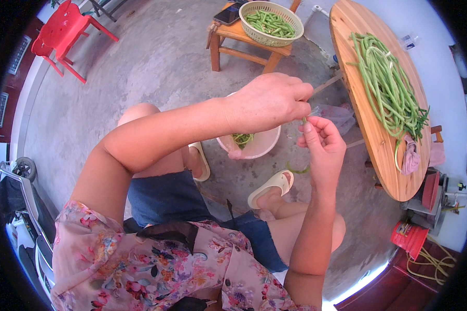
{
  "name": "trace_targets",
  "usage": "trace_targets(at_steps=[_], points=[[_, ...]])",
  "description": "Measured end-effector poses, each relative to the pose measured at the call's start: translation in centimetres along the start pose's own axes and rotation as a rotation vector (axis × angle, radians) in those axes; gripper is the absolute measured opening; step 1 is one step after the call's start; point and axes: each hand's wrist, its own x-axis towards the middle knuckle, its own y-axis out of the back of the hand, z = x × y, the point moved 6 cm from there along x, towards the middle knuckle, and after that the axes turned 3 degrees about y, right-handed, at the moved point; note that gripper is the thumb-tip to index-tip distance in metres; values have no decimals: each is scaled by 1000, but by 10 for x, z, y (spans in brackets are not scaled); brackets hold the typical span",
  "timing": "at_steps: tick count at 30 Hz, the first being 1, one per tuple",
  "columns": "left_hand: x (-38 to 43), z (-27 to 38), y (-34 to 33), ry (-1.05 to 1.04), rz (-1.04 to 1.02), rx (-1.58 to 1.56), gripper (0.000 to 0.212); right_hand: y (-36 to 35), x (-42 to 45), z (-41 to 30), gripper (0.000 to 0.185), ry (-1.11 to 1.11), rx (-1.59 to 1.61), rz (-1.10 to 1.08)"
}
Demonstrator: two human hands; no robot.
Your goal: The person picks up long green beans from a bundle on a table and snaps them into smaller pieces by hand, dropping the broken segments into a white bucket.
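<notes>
My left hand (274,102) reaches across from the left, fingertips pinched on a green bean (304,120); only a short bit of it shows. Just below, my right hand (323,136) grips the same bean between thumb and fingers. A curved green bean length (297,170) shows beside my right wrist; whether it joins the held bean I cannot tell. Under my left forearm, partly hidden, a pale bowl or bin (266,144) contains green scraps (242,139). Long green beans (385,85) lie in a bundle on the wooden board (346,46). Short bean pieces (270,24) fill a plastic basket (253,35).
The basket and a phone (228,14) rest on a wooden chair (239,29). A pink cloth (410,157) lies on the board. A clear plastic bag (336,116) is near the board. Farther off are a red plastic chair (68,33) and a red bucket (409,238).
</notes>
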Motion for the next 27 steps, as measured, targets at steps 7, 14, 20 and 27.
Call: trace_targets(at_steps=[7, 14, 20, 27], points=[[-1, 6, -9, -1, -57, -23, 14, -2, -3, -5, 7, 212, -318, 91], [4, 3, -7, 241, 128, -164, 13, 1, 3, -4, 7, 34, 118, 184], [8, 0, -11, 291, 208, -282, 12, 7, 9, 11, 9, -31, 443, 163], [9, -42, -24, 881, 295, -1175, 12, -3, 12, 6, 15, -150, 636, 69]])
